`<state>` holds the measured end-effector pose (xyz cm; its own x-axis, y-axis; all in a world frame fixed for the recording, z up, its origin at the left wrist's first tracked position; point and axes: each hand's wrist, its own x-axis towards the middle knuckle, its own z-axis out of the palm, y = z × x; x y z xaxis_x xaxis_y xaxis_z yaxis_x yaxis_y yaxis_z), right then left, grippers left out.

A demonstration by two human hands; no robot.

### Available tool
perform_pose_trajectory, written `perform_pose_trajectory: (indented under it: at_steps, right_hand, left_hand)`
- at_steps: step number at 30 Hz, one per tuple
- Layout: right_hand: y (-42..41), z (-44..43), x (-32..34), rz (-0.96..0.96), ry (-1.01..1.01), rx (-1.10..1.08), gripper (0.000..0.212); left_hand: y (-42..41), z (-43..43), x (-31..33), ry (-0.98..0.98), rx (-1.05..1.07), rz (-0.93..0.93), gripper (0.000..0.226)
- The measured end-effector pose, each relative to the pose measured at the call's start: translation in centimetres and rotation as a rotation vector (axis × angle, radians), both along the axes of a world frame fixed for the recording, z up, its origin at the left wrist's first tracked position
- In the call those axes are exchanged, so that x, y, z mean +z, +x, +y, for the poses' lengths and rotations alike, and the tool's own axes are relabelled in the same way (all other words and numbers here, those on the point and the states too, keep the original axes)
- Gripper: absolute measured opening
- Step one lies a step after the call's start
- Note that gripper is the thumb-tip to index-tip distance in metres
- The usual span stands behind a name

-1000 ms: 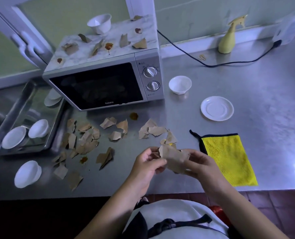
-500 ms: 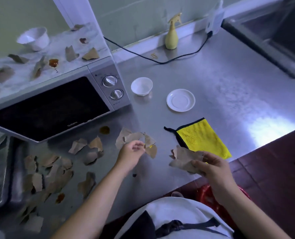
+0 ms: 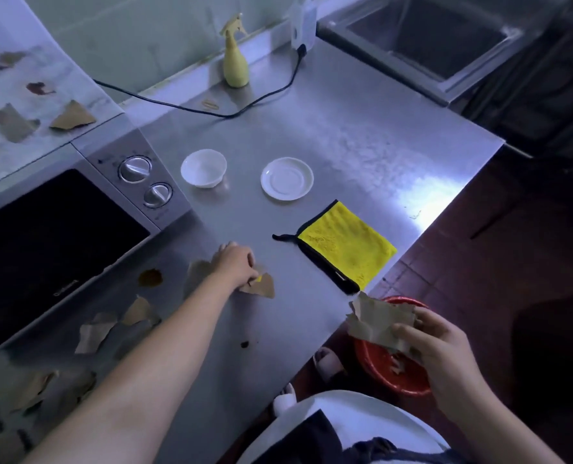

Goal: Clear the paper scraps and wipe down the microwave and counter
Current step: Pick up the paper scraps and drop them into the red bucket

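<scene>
My right hand (image 3: 442,353) grips a bunch of brown paper scraps (image 3: 378,321) off the counter's front edge, above a red bin (image 3: 392,373) on the floor. My left hand (image 3: 236,264) lies on brown scraps (image 3: 261,287) on the steel counter (image 3: 362,135), fingers curled over them. More scraps (image 3: 94,334) lie in front of the microwave (image 3: 60,229), and others (image 3: 72,116) on its marble-patterned top beside brown stains (image 3: 38,88). A yellow cloth (image 3: 345,247) with a black edge lies flat on the counter between my hands.
A white bowl (image 3: 204,168) and white saucer (image 3: 286,178) stand right of the microwave dials. A yellow spray bottle (image 3: 235,63) is at the back wall, with a black cable (image 3: 211,110) running past it. Brown spots (image 3: 150,277) mark the counter. A steel sink (image 3: 425,38) is at the far right.
My right hand has carried its bunch of scraps right and down, off the counter to above the red bin. My left hand has settled on the scraps on the counter. The view swung right.
</scene>
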<state>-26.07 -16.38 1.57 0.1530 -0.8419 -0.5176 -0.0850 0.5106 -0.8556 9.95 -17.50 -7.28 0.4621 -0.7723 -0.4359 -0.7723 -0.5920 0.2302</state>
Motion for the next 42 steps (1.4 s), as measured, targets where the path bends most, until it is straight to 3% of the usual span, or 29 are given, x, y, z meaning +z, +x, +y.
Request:
perform_pose_trajectory:
  at_steps: [8,12,15,19,22,29,34,38,42]
  right_hand:
    - [-1.1,3.0,0.5,0.046,-0.014,-0.082,0.029]
    - [-0.2,3.6,0.9,0.037,-0.030,-0.064,0.030]
    - [0.8,3.6,1.0,0.031,-0.037,-0.038,0.025]
    - [3.1,3.8,1.7,0.024,-0.044,-0.011,0.025]
    - [5.4,4.3,2.6,-0.044,-0.044,0.037,0.022]
    - [8.4,6.0,4.0,-0.211,-0.020,0.189,0.022]
    - [8.5,7.3,3.9,-0.230,-0.035,0.220,0.024]
    - [8.7,8.1,4.0,-0.164,-0.067,0.210,0.024]
    - [8.5,8.3,3.6,-0.099,-0.088,0.135,0.028]
  left_hand:
    - [0.2,1.3,-0.8,-0.185,0.095,0.137,0.019]
    - [-0.4,2.4,1.6,-0.355,0.208,0.335,0.018]
    - [-2.2,4.5,5.2,-0.501,0.312,0.585,0.021]
    - [-6.1,8.7,10.3,-0.645,0.435,1.096,0.026]
    - [-9.2,11.1,12.5,-0.636,0.391,1.266,0.029]
    - [-11.2,14.1,11.9,-0.741,0.398,0.841,0.019]
    - [-10.6,15.5,10.8,-0.802,0.265,0.694,0.019]
    - [-11.3,15.9,10.4,-0.814,0.176,0.673,0.021]
    - [-10.5,15.9,9.7,-0.805,0.188,0.815,0.011]
